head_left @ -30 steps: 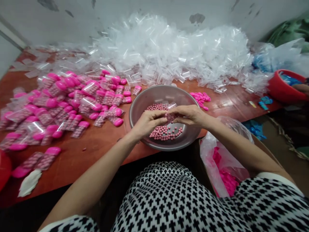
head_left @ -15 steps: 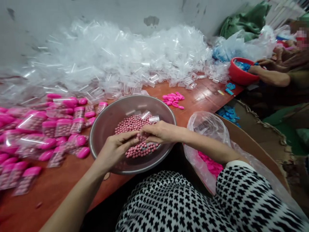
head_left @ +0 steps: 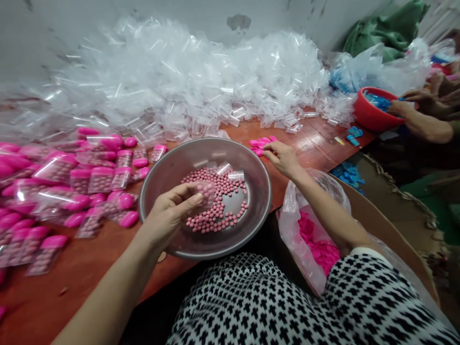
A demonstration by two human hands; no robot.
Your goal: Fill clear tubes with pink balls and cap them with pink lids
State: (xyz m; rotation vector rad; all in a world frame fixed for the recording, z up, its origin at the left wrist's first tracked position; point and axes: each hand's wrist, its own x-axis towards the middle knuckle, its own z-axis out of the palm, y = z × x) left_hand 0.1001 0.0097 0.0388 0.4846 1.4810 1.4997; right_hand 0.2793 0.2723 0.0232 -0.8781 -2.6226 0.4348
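Above the metal bowl (head_left: 247,235), my left hand (head_left: 167,213) grips a small clear plastic container (head_left: 206,195) filled with pink beads. Loose pink beads (head_left: 206,224) lie in the bowl beneath it, with a few clear containers (head_left: 236,176) on top of them. My right hand (head_left: 282,157) is just past the bowl's right rim, its thumb and fingers pinched at the edge of a small pile of bright pink caps (head_left: 257,143). A cap at the fingertips is partly hidden.
Filled containers with pink caps (head_left: 102,179) crowd the left of the table. Behind is a heap of clear containers (head_left: 201,76). To the right are an open plastic bag (head_left: 287,218) of pink pieces and a red basin (head_left: 373,115), where another person's hand (head_left: 402,108) works.
My right hand has left the left hand and moved right and away to the pink caps. My left hand still holds the bead-filled container over the bowl. The view has shifted slightly.
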